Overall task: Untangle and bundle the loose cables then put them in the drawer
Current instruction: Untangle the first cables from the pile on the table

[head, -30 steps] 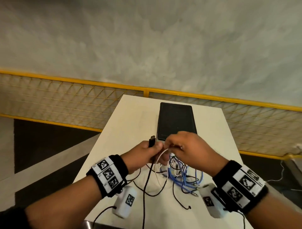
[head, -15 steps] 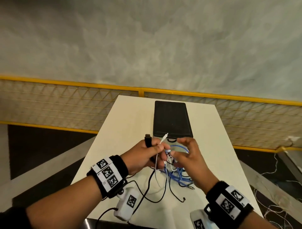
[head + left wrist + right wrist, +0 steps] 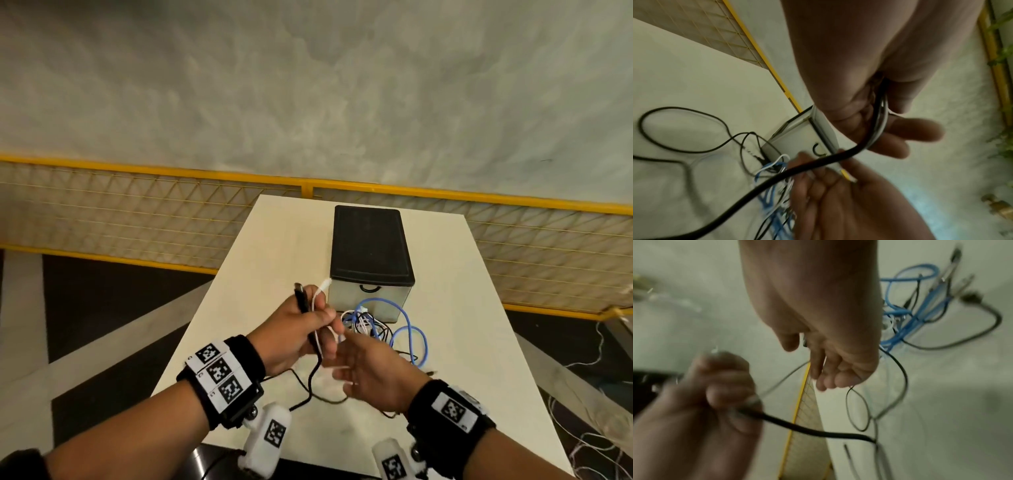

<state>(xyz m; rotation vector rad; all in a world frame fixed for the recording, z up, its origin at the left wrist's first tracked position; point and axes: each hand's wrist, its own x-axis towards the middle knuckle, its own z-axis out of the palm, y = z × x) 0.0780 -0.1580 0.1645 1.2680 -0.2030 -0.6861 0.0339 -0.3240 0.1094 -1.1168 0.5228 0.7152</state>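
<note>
My left hand (image 3: 301, 325) grips a thick black cable (image 3: 301, 301) and a thin white cable (image 3: 320, 291), both plug ends sticking up past its fingers. My right hand (image 3: 373, 377) is blurred just below and nearer me. In the right wrist view the white cable (image 3: 785, 379) runs from the left hand (image 3: 715, 394) in between the right thumb and forefinger. A tangle of blue, white and black cables (image 3: 373, 325) lies on the table in front of the drawer box (image 3: 371, 246), whose black-handled drawer is closed.
The narrow cream table (image 3: 274, 257) drops off on both sides. A yellow mesh fence (image 3: 137, 212) runs behind it. A blue loop (image 3: 411, 339) spreads right of the tangle. Thin white cords (image 3: 599, 342) lie on the floor at right.
My right hand has drawn back from the left hand's fingertips towards me, along the white cable. The left hand keeps both plugs. The view has tilted, showing the drawer front.
</note>
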